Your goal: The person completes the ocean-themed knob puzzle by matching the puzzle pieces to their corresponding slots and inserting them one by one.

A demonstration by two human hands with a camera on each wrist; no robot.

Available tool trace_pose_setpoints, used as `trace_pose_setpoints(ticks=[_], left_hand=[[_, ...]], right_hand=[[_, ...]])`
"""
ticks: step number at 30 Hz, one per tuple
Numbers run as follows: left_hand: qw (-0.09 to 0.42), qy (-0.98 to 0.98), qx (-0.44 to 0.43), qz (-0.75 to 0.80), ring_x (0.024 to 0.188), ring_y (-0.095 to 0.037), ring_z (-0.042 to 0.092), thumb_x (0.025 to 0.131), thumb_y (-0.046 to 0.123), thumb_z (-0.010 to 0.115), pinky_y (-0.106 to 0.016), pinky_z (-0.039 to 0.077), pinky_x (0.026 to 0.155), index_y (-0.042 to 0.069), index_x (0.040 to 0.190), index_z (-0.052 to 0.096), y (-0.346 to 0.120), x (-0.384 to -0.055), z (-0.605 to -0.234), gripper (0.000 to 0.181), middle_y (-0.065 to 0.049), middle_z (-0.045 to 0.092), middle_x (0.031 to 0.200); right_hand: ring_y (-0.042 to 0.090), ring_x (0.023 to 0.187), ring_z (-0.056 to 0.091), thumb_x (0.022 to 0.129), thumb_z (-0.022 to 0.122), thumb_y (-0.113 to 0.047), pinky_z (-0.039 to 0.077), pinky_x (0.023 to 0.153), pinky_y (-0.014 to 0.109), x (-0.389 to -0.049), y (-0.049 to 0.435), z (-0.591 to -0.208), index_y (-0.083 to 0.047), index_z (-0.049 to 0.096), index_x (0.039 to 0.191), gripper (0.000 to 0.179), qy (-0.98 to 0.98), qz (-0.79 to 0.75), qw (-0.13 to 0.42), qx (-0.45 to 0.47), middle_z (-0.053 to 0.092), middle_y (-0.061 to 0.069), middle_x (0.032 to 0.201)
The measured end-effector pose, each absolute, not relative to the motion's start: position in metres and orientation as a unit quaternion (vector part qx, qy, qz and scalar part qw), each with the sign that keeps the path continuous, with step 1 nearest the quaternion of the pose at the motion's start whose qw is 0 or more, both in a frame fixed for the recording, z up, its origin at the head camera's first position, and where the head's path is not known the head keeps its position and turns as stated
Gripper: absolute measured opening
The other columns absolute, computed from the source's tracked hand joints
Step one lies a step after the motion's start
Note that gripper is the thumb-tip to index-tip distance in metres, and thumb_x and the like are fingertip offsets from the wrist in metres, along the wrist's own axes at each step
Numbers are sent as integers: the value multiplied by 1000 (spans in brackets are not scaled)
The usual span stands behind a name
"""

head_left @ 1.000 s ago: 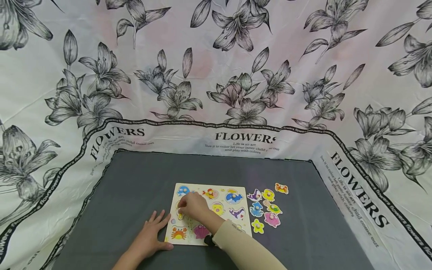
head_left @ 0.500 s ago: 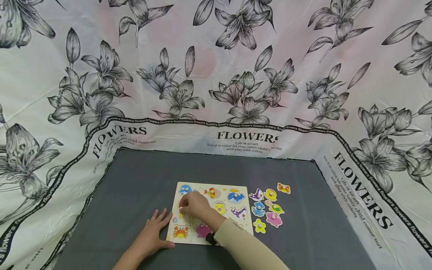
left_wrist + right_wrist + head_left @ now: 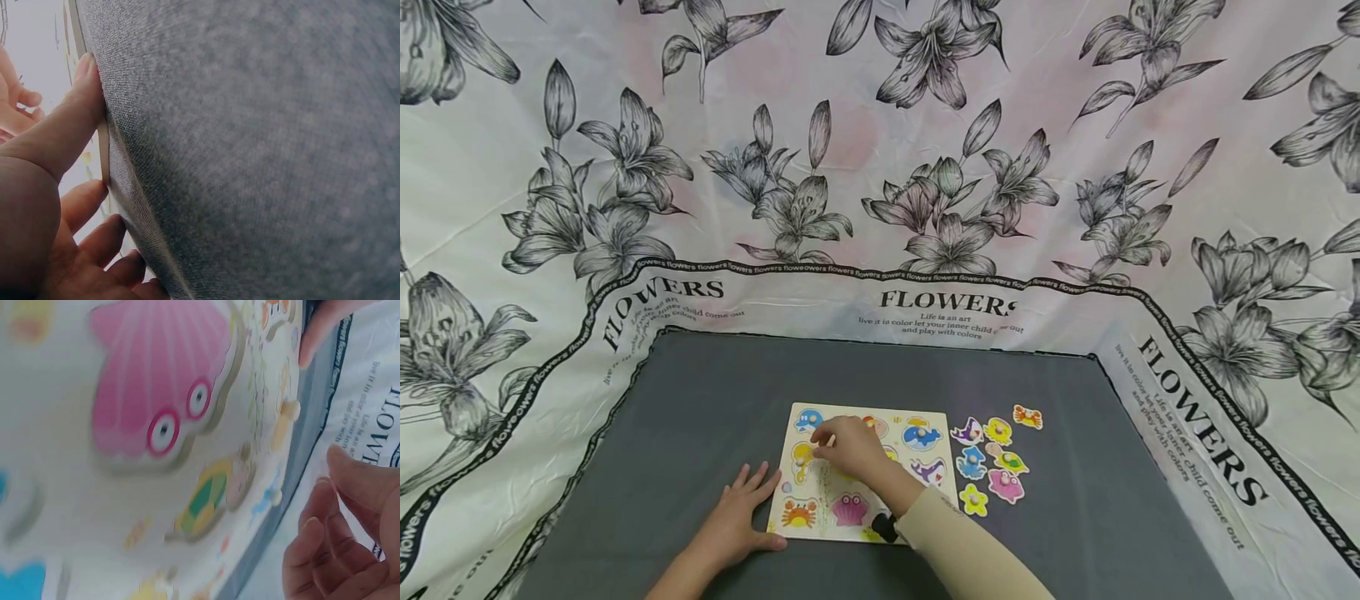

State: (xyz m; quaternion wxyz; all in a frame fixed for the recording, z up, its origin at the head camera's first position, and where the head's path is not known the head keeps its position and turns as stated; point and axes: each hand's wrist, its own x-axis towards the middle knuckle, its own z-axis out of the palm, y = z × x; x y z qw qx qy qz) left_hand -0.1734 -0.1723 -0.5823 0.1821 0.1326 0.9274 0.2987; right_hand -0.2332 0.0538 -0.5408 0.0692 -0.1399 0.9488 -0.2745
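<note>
A wooden peg puzzle board (image 3: pixel 820 500) with sea-animal pictures lies on the dark grey table. My left hand (image 3: pixel 737 517) rests beside it with spread fingers; in the left wrist view, its thumb (image 3: pixel 72 119) and a fingertip touch the board's edge. My right hand (image 3: pixel 853 450) hovers above the board, fingers loosely bent, holding nothing. Just left of it sits the yellow seahorse piece (image 3: pixel 802 462) in its slot, its peg (image 3: pixel 289 410) visible in the right wrist view. A blue piece (image 3: pixel 808 420) and a whale piece (image 3: pixel 921 436) also sit in the board. My right forearm hides the lower right part.
Right of the board lie several loose pieces: a crab (image 3: pixel 1027 417), a turtle (image 3: pixel 1011 462), a pink shell-shaped piece (image 3: pixel 1005 487), a yellow star (image 3: pixel 973 500) and others. Flower-printed cloth (image 3: pixel 940 217) surrounds the grey table (image 3: pixel 715 400) at the back and sides.
My right hand has let go of the seahorse piece and moved up and to the right, uncovering it. My left hand stays at the board's edge.
</note>
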Motion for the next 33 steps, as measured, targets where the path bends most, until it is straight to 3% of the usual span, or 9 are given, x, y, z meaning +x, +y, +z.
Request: trace_pose_setpoints(ticks=[20,33], left_hand=[[186,924,136,304,151,-52,13,57,47,94,-75,18,113,10,152,46,-172,-173,-583,113,-22,32,162],[202,924,136,295,150,-54,12,58,46,94,-75,16,114,9,153,46,-168,-175,-580,113,-24,30,162]], right_hand=[[2,70,59,92,76,-24,49,60,21,-211,105,-484,-19,79,102,12,937,-314,-30,-151,73,-7,89],[7,73,62,90,78,-21,51,59,22,-203,157,-483,-21,79,99,10,935,-339,-58,-90,73,-7,89]])
